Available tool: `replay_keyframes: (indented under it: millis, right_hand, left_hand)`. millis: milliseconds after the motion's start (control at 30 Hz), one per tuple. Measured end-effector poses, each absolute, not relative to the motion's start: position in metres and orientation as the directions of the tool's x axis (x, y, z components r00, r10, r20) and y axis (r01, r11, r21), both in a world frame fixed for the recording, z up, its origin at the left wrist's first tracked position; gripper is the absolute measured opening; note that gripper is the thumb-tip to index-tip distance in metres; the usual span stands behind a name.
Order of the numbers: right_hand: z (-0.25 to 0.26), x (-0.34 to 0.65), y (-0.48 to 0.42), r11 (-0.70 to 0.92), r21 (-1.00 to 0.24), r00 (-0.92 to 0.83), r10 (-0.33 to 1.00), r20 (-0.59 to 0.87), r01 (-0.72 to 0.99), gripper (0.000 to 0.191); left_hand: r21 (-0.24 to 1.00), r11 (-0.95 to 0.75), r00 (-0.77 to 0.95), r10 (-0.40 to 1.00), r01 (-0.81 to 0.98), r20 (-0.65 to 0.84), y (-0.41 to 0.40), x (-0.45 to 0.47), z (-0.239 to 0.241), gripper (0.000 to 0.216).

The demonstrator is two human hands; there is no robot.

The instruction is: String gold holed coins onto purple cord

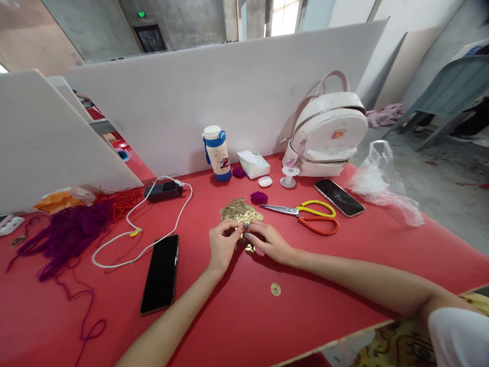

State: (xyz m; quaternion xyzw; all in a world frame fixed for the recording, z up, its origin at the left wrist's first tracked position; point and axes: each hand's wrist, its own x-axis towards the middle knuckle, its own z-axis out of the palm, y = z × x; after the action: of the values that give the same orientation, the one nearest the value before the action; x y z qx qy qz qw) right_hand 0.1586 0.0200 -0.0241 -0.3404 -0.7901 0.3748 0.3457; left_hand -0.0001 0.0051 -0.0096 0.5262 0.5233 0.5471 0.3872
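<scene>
Watching through the head camera, I see both hands meeting at the near edge of a pile of brass coins (240,210) in the middle of the red counter (344,265). The left hand (222,243) and the right hand (267,240) are narrow, fingertips pinched together on a small cluster of coins (249,248) that shows just under the knuckles; how these coins are joined I cannot tell. Nearer to me, apart from the rest, a single coin (275,289) lies flat on the counter. Just beyond the pile sits a purple pom-pom (259,197), and to its right a pair of scissors (305,214) with one yellow and one red handle lies shut, blades pointing at the pile. Past the scissors is a dark phone (338,197), face up, and beside it a crumpled clear plastic bag (378,178). To the left of the hands a second phone (161,272) lies face up, with a white cable (153,229) looping from near it to a black power bank (163,191). Farther left are a heap of purple yarn (64,234) and some red threads (122,201). Along the white partition (229,86) at the back stand a white and blue bottle (216,153), a tissue pack (252,164), a white earbud case (265,181), an empty spool (289,176) and a pale backpack (328,132).
</scene>
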Motion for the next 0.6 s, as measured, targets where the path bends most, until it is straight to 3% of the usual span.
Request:
replay_keyframes:
  millis: [167,333,467,600]
  right_hand:
    - [-0.028,0.157,0.022,0.496,-0.818,-0.516,0.801,0.302,0.292,0.019]
    - [-0.028,0.158,0.017,0.632,-0.726,-0.558,0.718,0.417,0.272,0.019]
    - [-0.025,0.162,0.016,0.710,-0.632,-0.586,0.667,0.460,0.311,0.022]
    - [-0.024,0.169,0.025,0.687,-0.649,-0.539,0.699,0.469,0.326,0.020]
  left_hand:
    - [0.990,-0.094,-0.159,0.981,0.105,0.110,0.004,0.002,-0.007,0.013]
    - [0.977,-0.073,-0.176,0.978,0.202,0.109,0.007,-0.001,-0.013,0.012]
    - [0.941,-0.116,-0.077,0.986,0.317,0.147,0.009,-0.004,-0.018,0.012]
    - [0.938,-0.163,0.013,0.986,0.307,0.167,0.009,-0.004,-0.020,0.013]
